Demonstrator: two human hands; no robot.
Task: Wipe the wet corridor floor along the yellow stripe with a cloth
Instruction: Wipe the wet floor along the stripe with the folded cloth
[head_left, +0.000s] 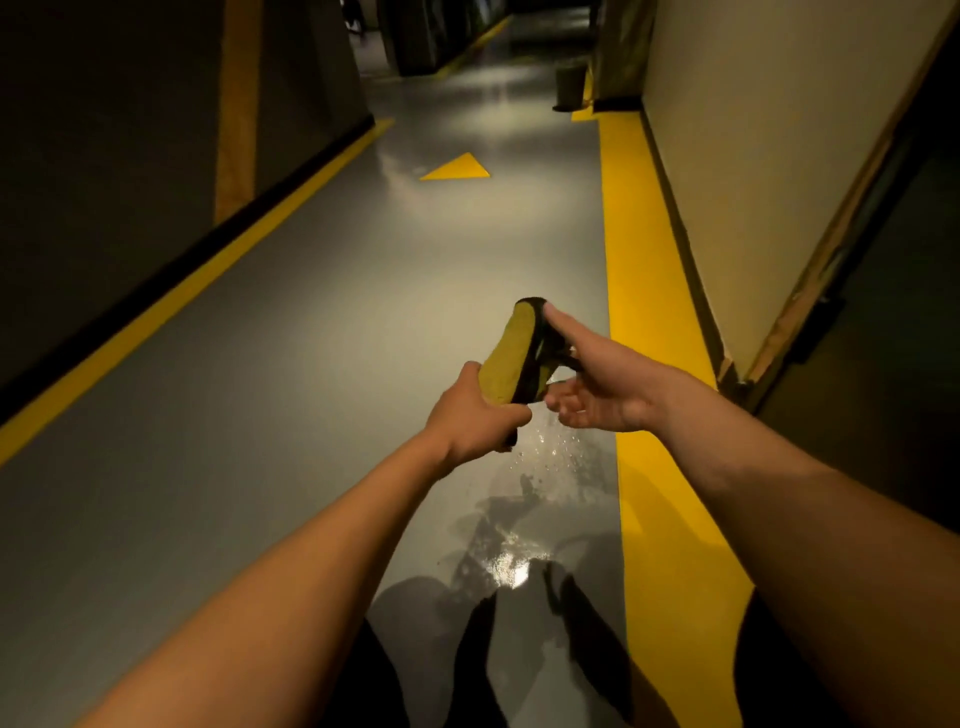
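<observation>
Two hands: left hand (475, 415), right hand (605, 387); one cloth (511, 358); two yellow stripes (660, 415); one yellow triangle (460, 169).

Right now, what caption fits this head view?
Two hands hold a yellow-green cloth above the wet grey floor beside a yellow stripe.
</observation>
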